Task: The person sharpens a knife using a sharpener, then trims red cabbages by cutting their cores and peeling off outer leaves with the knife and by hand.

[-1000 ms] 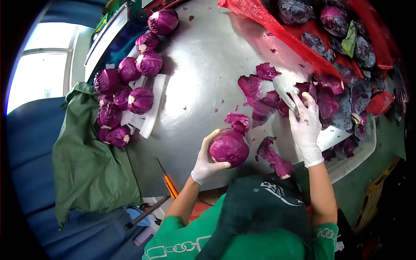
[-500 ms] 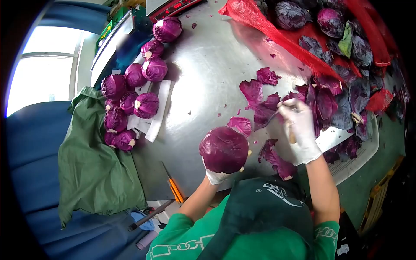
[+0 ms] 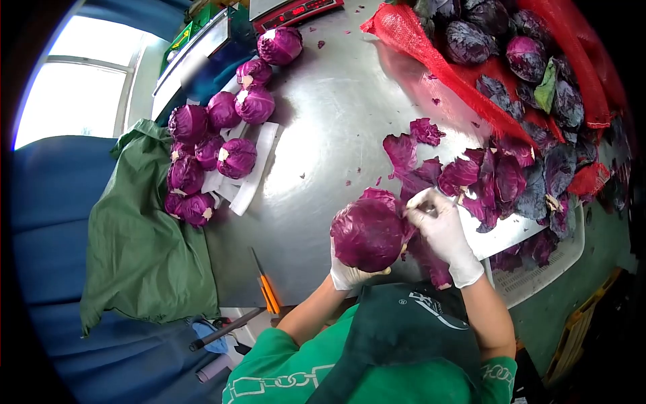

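Note:
A round red cabbage [image 3: 368,234] rests in my white-gloved left hand [image 3: 350,273], which is closed around its underside and left side. My right hand [image 3: 437,225], also gloved, is closed in a pinch at the cabbage's right edge, where the outer leaves are. A slim thing like a small knife [image 3: 460,197] sticks out beside the right knuckles; most of it is hidden by the hand. Loose purple leaves [image 3: 431,259] lie under and beside the right hand, and a heap of leaves [image 3: 494,182] spreads beyond it.
Several trimmed cabbages [image 3: 237,158] stand at the left on the metal table [image 3: 323,135]. An orange-handled knife [image 3: 268,293] lies near the front edge. A red mesh sack [image 3: 431,67] with untrimmed cabbages fills the far right. Behind is a red scale [image 3: 299,12]; a white crate [image 3: 538,286] stands right.
My right hand has moved left from the leaf heap to the cabbage's right edge. The cabbage in my left hand sits slightly farther right, and the whole view has shifted a little.

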Tool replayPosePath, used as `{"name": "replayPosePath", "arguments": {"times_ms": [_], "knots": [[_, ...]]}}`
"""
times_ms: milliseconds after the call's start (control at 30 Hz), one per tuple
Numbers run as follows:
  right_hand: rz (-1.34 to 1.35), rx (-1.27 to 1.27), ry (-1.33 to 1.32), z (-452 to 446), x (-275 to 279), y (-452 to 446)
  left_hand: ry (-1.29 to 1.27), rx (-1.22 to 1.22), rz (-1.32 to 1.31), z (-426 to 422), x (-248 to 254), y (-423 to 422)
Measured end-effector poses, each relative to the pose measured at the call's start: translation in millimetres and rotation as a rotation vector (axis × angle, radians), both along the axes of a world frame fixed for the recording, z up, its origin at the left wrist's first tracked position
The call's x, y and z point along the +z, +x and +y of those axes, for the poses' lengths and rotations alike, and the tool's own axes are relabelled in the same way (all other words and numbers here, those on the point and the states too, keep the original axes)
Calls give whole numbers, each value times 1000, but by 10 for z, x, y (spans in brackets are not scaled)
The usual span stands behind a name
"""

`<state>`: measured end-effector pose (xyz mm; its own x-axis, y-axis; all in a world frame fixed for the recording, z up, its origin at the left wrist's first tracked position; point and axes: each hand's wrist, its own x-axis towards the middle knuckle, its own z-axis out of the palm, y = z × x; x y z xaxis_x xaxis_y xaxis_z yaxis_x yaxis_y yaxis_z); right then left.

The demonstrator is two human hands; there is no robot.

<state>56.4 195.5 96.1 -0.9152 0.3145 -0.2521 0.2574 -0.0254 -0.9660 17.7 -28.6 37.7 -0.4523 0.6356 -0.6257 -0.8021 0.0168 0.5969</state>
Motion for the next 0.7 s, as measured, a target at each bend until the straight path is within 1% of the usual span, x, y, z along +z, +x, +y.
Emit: {"name": "replayPosePath", "arguments": {"times_ms": [33, 67, 100, 133, 167, 200, 233, 267, 333, 367, 400, 467, 500, 567, 600, 700], "knots": [[-11, -164, -166, 38, -265, 7, 88, -29, 66, -31, -58, -26], [-17, -304, -174, 173, -492, 11, 316, 103, -83, -26, -104, -11], [-44, -338, -42, 275, -441, 21, 545, 213, -256, 16, -73, -15], [-68, -374, 90, 366, -337, 19, 556, 215, -253, 42, -14, -39], [96, -268, 496, 336, -141, 23, 564, 189, -259, 121, 250, -105], [101, -181, 422, 292, -90, 52, 616, 196, -393, 138, 288, -138], [126, -80, 428, 232, 34, 70, 659, 205, -530, 155, 325, -173], [153, 18, 435, 169, 208, 60, 667, 202, -539, 202, 337, -191], [62, 131, 256, 5, 470, 38, 414, 189, -211, 274, 403, -202], [117, 145, 345, -77, 474, 40, 329, 187, -139, 266, 410, -196], [30, 164, 329, -148, 526, 21, 335, 197, -71, 299, 408, -181], [27, 133, 439, -187, 342, 22, 406, 245, -146, 246, 284, -171], [26, 133, 438, -184, 232, 31, 405, 245, -146, 245, 299, -176], [31, 119, 145, -152, 112, 33, 367, 253, -46, 237, 359, -177], [-102, 144, -68, -75, 247, 43, 366, 258, -46, 227, 375, -167], [-118, 189, -41, -2, 228, 63, 337, 300, -104, 232, 396, -149]]}}
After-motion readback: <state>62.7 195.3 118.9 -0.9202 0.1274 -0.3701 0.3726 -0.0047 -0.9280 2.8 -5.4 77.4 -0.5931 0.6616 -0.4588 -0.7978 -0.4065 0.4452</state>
